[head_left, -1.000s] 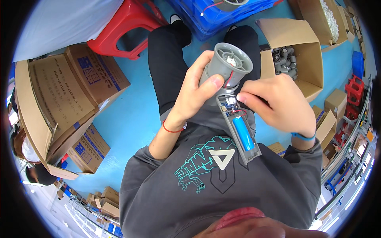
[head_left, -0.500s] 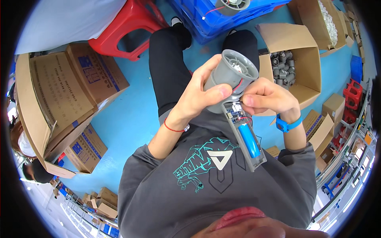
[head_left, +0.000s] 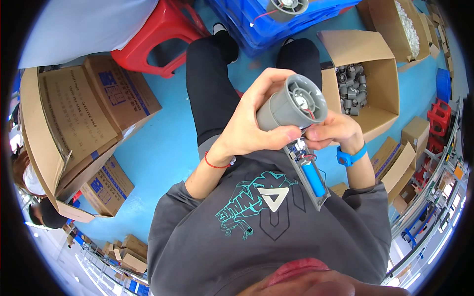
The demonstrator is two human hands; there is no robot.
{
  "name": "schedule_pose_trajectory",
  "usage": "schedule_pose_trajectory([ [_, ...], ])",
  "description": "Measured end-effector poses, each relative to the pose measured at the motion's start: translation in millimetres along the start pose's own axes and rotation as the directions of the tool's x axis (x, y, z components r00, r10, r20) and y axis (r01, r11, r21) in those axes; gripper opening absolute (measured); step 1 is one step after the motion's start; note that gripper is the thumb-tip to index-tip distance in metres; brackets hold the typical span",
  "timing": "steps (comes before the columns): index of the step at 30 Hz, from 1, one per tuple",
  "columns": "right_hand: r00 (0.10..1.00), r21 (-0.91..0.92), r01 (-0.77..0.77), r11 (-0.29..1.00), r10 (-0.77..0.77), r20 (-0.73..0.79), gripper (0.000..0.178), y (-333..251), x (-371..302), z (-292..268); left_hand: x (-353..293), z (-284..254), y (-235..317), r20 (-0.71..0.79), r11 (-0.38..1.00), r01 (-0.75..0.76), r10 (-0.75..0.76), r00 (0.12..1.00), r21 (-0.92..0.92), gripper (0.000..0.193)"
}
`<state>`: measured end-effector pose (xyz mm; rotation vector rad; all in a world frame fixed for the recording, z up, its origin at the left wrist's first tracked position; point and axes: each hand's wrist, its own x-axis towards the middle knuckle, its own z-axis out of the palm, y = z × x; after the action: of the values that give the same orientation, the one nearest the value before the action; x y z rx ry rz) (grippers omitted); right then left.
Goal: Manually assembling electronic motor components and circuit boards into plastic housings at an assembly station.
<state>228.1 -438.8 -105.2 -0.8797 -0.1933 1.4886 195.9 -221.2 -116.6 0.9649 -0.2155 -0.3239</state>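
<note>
My left hand (head_left: 249, 126) is wrapped round the grey fan housing (head_left: 280, 112) of a small handheld fan. The round opening faces up and to the right, showing a spoked motor mount with a red wire inside. Below the housing hangs the open handle (head_left: 323, 203), tilted down to the right. It bears a blue cylindrical battery (head_left: 313, 178) and a small circuit board (head_left: 298, 150) with thin wires. With fingers closed, my right hand (head_left: 341, 129) pinches where the housing meets the handle. What lies between those fingertips is hidden.
Ahead stands a blue crate (head_left: 252, 37) with another grey fan housing (head_left: 287, 9) on it. An open carton (head_left: 377, 93) at the right holds several grey parts. A red stool (head_left: 133, 56) and large cartons (head_left: 74, 108) stand at the left.
The fan housing has shifted slightly right and down, its opening turned more toward the right. My right hand has moved lower behind the housing, its fingertips still at the joint.
</note>
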Motion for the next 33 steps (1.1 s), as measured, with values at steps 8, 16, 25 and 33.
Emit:
schedule_pose_trajectory([
  [8,0.987,0.224,0.062,0.973,-0.093,0.129,0.037,21,9,-4,-2,2,-4,0.031,0.996,0.036,-0.034,0.999,-0.08,0.071],
  [16,0.986,0.429,0.086,0.899,-0.139,0.093,0.02,37,9,1,-1,7,-8,0.049,0.974,0.088,-0.08,0.996,-0.21,0.068],
  [25,0.955,0.217,0.14,0.966,-0.19,0.229,0.036,34,2,-2,-1,8,-29,0.03,0.919,0.049,-0.04,0.999,-0.391,0.055],
  [33,0.941,0.16,0.204,0.966,-0.239,0.238,0.043,31,3,6,5,14,-18,-0.024,0.932,0.134,-0.151,0.988,-0.337,0.053],
])
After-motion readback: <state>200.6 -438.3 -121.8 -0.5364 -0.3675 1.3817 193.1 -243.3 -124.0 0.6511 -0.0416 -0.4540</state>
